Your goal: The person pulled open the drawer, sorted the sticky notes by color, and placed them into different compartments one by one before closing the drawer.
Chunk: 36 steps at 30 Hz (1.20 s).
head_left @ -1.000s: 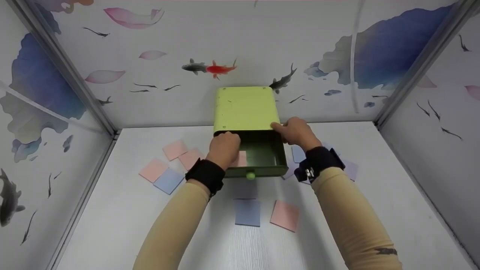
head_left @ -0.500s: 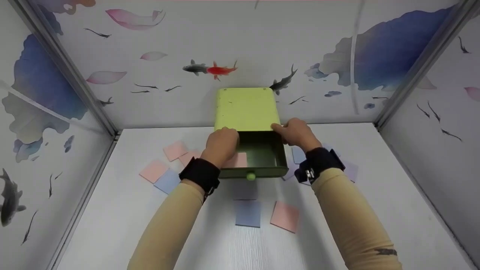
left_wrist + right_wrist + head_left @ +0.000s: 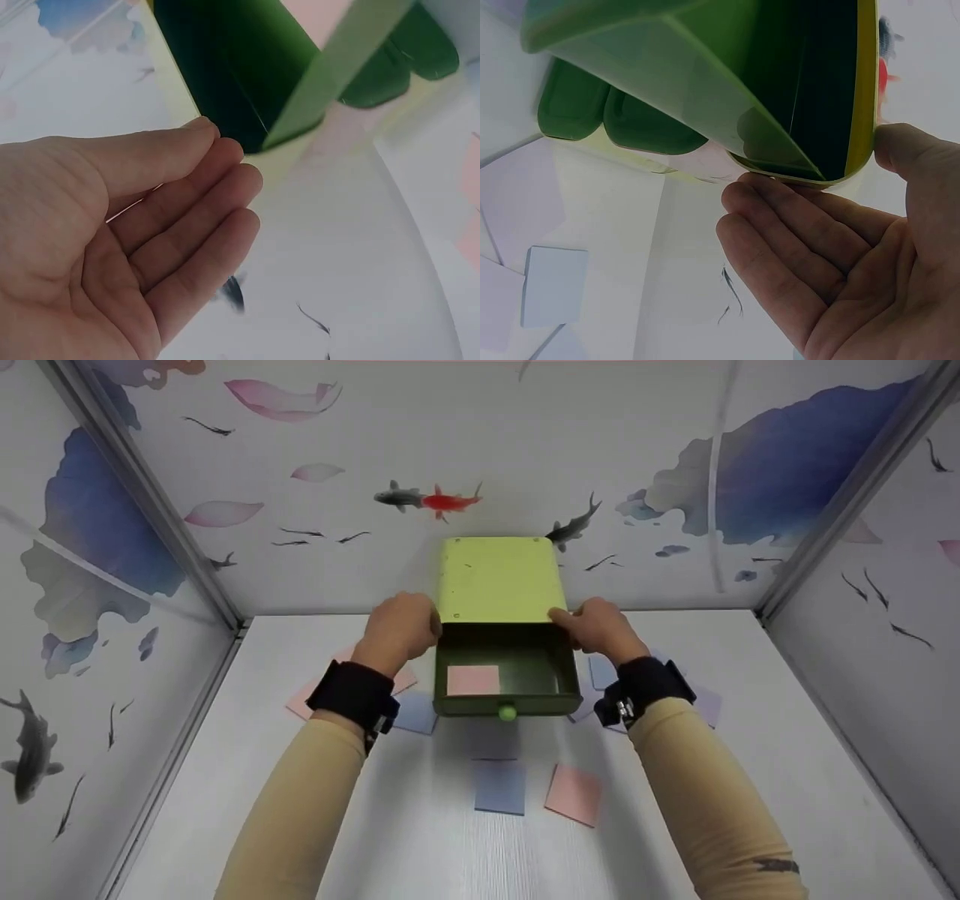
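Note:
A small yellow-green drawer cabinet (image 3: 501, 577) stands against the back wall, its top dark green drawer (image 3: 536, 660) pulled out by a round green knob's (image 3: 508, 712) length and more. Inside the drawer, at the front left, lies a pink square sticky-note pad (image 3: 473, 680). My right hand (image 3: 604, 630) grips the cabinet's front right corner, thumb on top and fingers along the side in the right wrist view. Beside the front left edge is my left hand (image 3: 401, 630); its fingers (image 3: 199, 225) are loosely bent, with thumb and index tips close to the edge. Nothing shows between them.
On the white table (image 3: 420, 847), a blue pad (image 3: 499, 787) and a pink pad (image 3: 574, 795) lie in front of the drawer. More pink and blue pads (image 3: 415, 712) are at the left, partly behind my arm. Purple pads (image 3: 706, 705) and a blue pad (image 3: 600, 670) lie at the right.
My left hand has come out of the drawer and moved left, to beside the cabinet's edge, which uncovers the pink pad. My right hand stays on the corner.

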{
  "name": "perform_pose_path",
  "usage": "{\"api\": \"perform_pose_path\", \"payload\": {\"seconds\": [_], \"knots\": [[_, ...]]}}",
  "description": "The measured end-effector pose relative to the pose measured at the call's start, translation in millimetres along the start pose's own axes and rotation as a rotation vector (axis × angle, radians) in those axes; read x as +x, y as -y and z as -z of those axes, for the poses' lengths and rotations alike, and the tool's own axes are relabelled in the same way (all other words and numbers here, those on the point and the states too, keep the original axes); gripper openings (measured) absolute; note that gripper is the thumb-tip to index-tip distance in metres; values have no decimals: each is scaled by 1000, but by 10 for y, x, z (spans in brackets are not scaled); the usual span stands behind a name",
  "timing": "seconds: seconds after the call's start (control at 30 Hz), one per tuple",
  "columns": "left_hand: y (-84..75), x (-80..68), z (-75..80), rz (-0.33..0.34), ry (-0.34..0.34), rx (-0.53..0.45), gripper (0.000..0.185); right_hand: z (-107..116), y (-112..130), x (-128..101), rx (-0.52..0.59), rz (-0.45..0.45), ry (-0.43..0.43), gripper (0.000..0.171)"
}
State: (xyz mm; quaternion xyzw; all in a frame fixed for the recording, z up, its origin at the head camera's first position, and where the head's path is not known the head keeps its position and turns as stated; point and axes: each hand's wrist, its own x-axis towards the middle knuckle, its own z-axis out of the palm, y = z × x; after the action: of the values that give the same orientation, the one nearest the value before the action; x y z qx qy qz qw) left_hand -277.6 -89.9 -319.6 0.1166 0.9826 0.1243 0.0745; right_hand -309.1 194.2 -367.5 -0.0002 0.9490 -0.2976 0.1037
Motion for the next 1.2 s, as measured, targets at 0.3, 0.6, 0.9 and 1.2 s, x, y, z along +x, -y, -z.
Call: {"api": "perform_pose_path", "payload": {"seconds": [0.3, 0.6, 0.9, 1.2], "knots": [[436, 18, -122, 49, 0, -31, 24, 37, -80, -6, 12, -7, -8, 54], [772, 79, -391, 121, 40, -59, 26, 47, -116, 22, 4, -15, -5, 54], [1033, 105, -728, 166, 29, -99, 26, 16, -73, 32, 17, -45, -1, 51], [1252, 131, -1104, 201, 0, -157, 28, -22, 14, -2, -35, -9, -15, 54]]}}
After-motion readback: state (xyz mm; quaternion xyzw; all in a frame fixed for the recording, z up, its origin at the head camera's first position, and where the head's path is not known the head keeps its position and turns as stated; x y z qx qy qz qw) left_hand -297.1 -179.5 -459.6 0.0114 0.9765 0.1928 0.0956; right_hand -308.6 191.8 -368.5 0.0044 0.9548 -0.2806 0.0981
